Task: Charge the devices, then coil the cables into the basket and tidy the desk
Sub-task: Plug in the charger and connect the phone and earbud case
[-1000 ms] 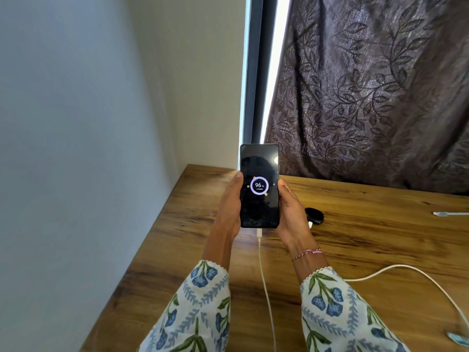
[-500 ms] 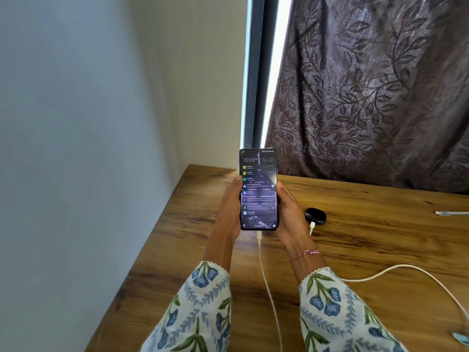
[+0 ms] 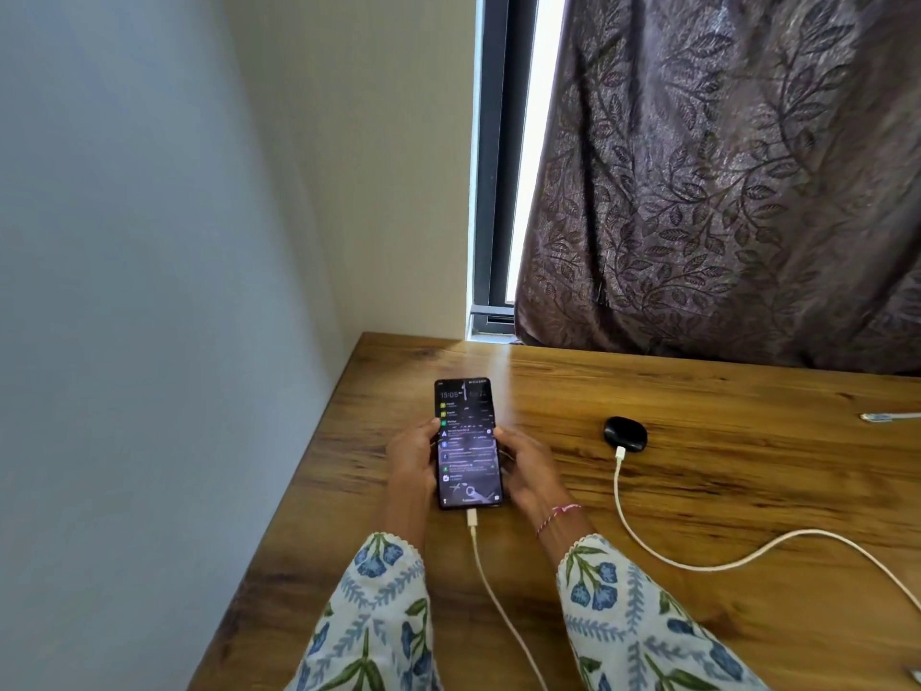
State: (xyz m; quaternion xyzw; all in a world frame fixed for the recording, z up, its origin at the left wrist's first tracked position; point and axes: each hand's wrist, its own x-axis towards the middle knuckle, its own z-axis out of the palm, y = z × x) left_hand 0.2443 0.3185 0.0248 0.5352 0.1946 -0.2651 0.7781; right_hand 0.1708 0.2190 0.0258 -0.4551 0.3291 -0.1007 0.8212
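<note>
A black phone [image 3: 467, 441] with a lit notification screen lies low over the wooden desk [image 3: 697, 491], tilted nearly flat. My left hand [image 3: 411, 461] grips its left edge and my right hand [image 3: 528, 471] grips its right edge. A white cable [image 3: 491, 591] is plugged into the phone's bottom end and runs toward me. To the right, a small black earbuds case [image 3: 625, 433] sits on the desk with a second white cable [image 3: 697, 561] plugged into it, curving off to the right.
Another cable end [image 3: 887, 416] lies at the desk's far right edge. A dark leaf-patterned curtain [image 3: 722, 192] hangs behind the desk beside a window frame [image 3: 491, 167]. A plain wall [image 3: 149, 291] borders the desk's left side.
Both hands have lowered the phone from upright in the air to nearly flat near the desk. Its screen went from the 96% charging ring to a notification list.
</note>
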